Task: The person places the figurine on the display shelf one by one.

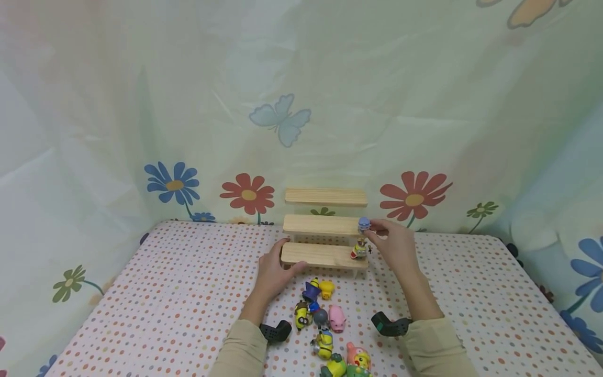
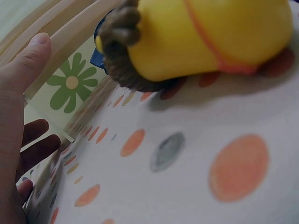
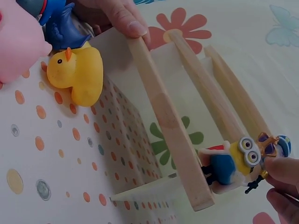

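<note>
A three-tier wooden shelf (image 1: 325, 226) stands on the dotted tablecloth. My left hand (image 1: 285, 262) grips the left end of its lowest plank (image 3: 159, 112), thumb on top; in the left wrist view the left hand (image 2: 21, 107) fills the left edge. My right hand (image 1: 372, 230) pinches a small blue-grey figure (image 1: 364, 224) at the right end of the middle tier. Just below it a minion figure (image 1: 360, 250) stands on the lowest plank. The right wrist view shows that minion figure (image 3: 231, 165) with my fingertips (image 3: 280, 170) at its head.
Several loose toys lie in front of the shelf: a yellow duck (image 1: 326, 288), a blue-hatted figure (image 1: 311, 291), a pink pig (image 1: 336, 318), other minions (image 1: 301, 314). A yellow toy (image 2: 201, 37) lies close to my left wrist. A flowered curtain (image 1: 282, 120) hangs behind the table.
</note>
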Motion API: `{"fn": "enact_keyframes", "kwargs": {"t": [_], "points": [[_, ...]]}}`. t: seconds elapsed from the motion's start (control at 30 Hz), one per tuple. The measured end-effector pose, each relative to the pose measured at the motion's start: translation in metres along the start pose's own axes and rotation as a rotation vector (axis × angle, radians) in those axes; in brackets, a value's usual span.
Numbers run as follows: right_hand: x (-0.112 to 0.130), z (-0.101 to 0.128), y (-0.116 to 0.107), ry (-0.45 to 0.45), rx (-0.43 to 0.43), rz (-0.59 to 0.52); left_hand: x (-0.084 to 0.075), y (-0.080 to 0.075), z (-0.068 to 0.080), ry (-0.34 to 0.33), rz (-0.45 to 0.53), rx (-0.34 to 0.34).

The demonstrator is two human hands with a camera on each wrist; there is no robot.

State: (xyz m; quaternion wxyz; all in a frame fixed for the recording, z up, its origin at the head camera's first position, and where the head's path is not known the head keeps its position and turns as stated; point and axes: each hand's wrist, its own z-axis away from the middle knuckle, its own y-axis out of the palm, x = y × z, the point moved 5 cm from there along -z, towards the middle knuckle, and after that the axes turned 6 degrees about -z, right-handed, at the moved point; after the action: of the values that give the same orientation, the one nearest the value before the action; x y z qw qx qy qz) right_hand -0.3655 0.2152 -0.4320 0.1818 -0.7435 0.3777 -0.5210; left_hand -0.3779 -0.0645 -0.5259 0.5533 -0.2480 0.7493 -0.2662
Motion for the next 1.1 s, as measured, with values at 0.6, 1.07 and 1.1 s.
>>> {"fn": "enact_keyframes", "kwargs": {"t": [0.6,1.07,1.1], "points": [[-0.007,-0.006,-0.002,0.031,-0.035,-0.055,-0.002,0.001,-0.002,0.0,0.008,0.001],[0.07,0.026,-0.027,-0.164,0.06,-0.03,0.003,0.002,-0.001,0.006,0.004,-0.01],[0.077,0.031,-0.016,-0.171,0.142,0.006,0.003,0.002,-0.001,0.007,0.0,-0.01]]}}
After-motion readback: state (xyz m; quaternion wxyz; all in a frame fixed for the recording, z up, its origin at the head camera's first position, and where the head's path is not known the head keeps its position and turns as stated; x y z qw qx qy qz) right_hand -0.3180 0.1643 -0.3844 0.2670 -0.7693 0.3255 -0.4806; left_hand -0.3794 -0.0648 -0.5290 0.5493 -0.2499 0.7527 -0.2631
